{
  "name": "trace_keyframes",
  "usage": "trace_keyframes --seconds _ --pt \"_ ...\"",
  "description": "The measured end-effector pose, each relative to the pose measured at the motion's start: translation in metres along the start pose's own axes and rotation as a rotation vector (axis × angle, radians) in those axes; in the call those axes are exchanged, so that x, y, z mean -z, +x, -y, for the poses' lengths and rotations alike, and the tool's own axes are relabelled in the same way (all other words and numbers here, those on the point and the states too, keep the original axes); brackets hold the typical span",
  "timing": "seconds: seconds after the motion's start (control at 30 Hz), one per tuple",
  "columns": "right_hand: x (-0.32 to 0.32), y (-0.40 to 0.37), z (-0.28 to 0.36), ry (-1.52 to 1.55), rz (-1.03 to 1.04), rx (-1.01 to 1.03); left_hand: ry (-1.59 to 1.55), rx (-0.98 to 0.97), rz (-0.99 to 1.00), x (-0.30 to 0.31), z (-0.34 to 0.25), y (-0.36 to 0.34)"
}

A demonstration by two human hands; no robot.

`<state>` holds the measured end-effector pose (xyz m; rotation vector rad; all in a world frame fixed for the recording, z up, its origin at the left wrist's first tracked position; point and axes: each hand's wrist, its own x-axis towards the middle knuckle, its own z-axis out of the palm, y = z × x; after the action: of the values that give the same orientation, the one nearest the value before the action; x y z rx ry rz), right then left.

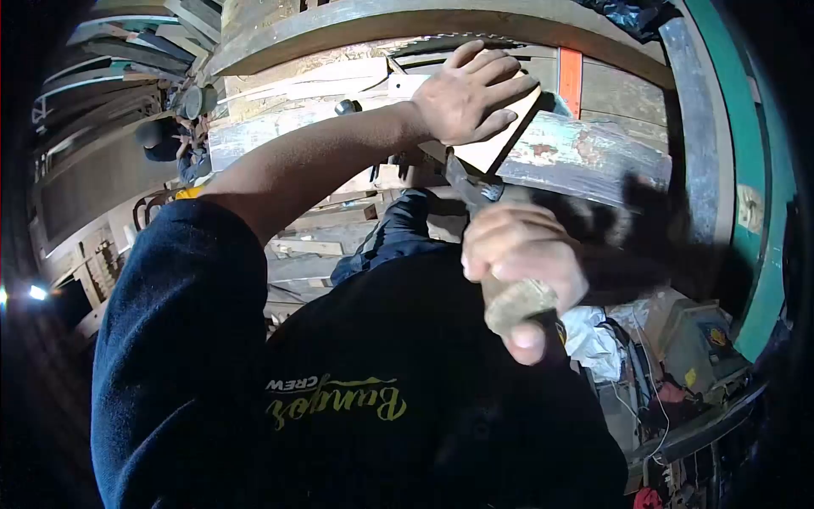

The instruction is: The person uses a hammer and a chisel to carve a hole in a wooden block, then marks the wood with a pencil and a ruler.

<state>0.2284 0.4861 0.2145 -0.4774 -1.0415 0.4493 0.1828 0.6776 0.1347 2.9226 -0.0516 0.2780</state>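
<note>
My left hand (466,97) lies flat with fingers spread on a pale wooden board (485,156), pressing it against the worn bench plank (585,153). My right hand (526,259), blurred, is wrapped round the pale wooden handle of what looks like a handsaw (465,181). Its narrow metal blade points away from me, the far end right at the board's near edge, just below my left wrist. The lower part of the blade is hidden by my right fist.
A dark toothed blade (458,39) lies behind the board, beside an orange strip (570,83). A long wooden beam (356,32) runs across the back. Another person (165,140) is at the far left. Bags and a box (699,335) crowd the lower right.
</note>
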Motion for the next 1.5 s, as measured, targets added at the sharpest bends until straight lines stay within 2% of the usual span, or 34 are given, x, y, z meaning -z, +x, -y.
trace_keyframes --seconds 0.03,0.07,0.1,0.13,0.17,0.2,0.3,0.37,0.43,0.5,0.57,0.6,0.67,0.7,0.73,0.87,0.97,1.03,1.07,1.17,1.2,1.23,1.3,1.33,1.37,1.43,1.47,1.5 --pt "-0.029 -0.003 -0.013 -0.065 -0.234 0.106 0.007 -0.002 -0.012 0.0 0.0 0.0" --pt "-0.035 0.004 -0.022 -0.109 -0.157 0.144 0.006 -0.004 -0.03 -0.001 -0.001 0.001" --pt "-0.038 0.018 -0.013 -0.177 0.023 -0.007 0.007 0.003 -0.02 -0.002 -0.001 0.0" --pt "-0.058 0.023 -0.012 -0.331 0.041 -0.076 0.011 0.008 -0.008 -0.001 -0.001 0.0" --pt "-0.075 0.022 -0.022 -0.357 0.075 -0.055 0.013 0.012 -0.003 0.0 -0.001 0.0" --pt "-0.089 0.024 -0.022 -0.48 0.139 -0.18 0.017 0.02 -0.006 -0.001 -0.002 -0.001" --pt "-0.098 0.018 -0.034 -0.54 0.214 -0.17 0.007 0.035 -0.023 -0.005 0.0 -0.003" --pt "-0.08 0.023 -0.02 -0.406 -0.035 -0.163 -0.027 0.039 -0.011 -0.004 0.001 -0.003" --pt "-0.029 0.007 -0.016 0.246 -0.191 -0.232 -0.034 0.048 -0.011 -0.005 0.001 -0.005" --pt "-0.003 0.012 0.014 0.1 -0.317 -0.393 -0.027 0.043 -0.037 -0.006 0.002 -0.006" --pt "0.025 0.021 0.0 0.265 0.301 -0.044 -0.027 0.031 -0.068 -0.01 0.004 -0.005" --pt "-0.016 0.013 0.042 -0.046 -0.101 -0.3 -0.029 0.045 -0.074 -0.011 0.003 -0.006" --pt "-0.024 0.019 0.076 -0.228 0.056 -0.078 -0.011 0.065 -0.04 -0.008 0.002 -0.006" --pt "-0.017 0.031 0.083 -0.026 0.106 0.057 0.005 0.039 -0.042 -0.01 0.003 -0.007" --pt "-0.01 0.032 0.095 -0.032 0.083 0.094 0.015 0.044 -0.034 -0.011 0.002 -0.007" --pt "0.021 0.0 0.141 -0.341 -0.232 0.029 0.031 0.035 -0.022 -0.013 0.005 -0.007" --pt "0.012 -0.021 0.16 -0.446 -0.263 0.034 -0.022 0.048 0.03 -0.016 0.011 -0.007" --pt "0.003 -0.028 0.17 -0.541 -0.184 0.042 -0.25 0.124 0.139 -0.008 0.017 -0.002" --pt "0.0 -0.033 0.175 -0.642 -0.121 0.036 -0.093 0.089 0.083 -0.006 0.016 -0.004" --pt "0.013 -0.05 0.195 -0.609 -0.046 0.058 -0.094 0.094 -0.066 0.007 -0.005 -0.015" --pt "0.021 -0.055 0.205 -0.538 -0.038 0.015 -0.16 0.135 -0.201 0.02 -0.015 -0.021" --pt "0.022 -0.063 0.206 -0.481 -0.137 0.071 -0.12 0.198 -0.385 0.026 -0.018 -0.025" --pt "0.027 -0.066 0.22 -0.426 -0.133 0.042 -0.187 0.394 -0.766 0.051 -0.02 -0.046" --pt "0.057 -0.085 0.237 -0.366 -0.071 -0.032 -0.241 0.471 -0.907 0.061 -0.019 -0.064" --pt "0.052 -0.081 0.235 -0.36 -0.066 -0.031 -0.302 0.55 -1.045 0.07 -0.018 -0.088" --pt "0.039 -0.067 0.231 -0.431 -0.063 0.018 -0.276 0.787 -1.057 0.082 -0.016 -0.158" --pt "0.042 -0.067 0.232 -0.491 -0.081 -0.006 -0.294 0.835 -1.099 0.084 -0.022 -0.19" --pt "0.044 -0.068 0.227 -0.508 -0.134 -0.003 -0.199 0.884 -1.05 0.094 -0.037 -0.218"
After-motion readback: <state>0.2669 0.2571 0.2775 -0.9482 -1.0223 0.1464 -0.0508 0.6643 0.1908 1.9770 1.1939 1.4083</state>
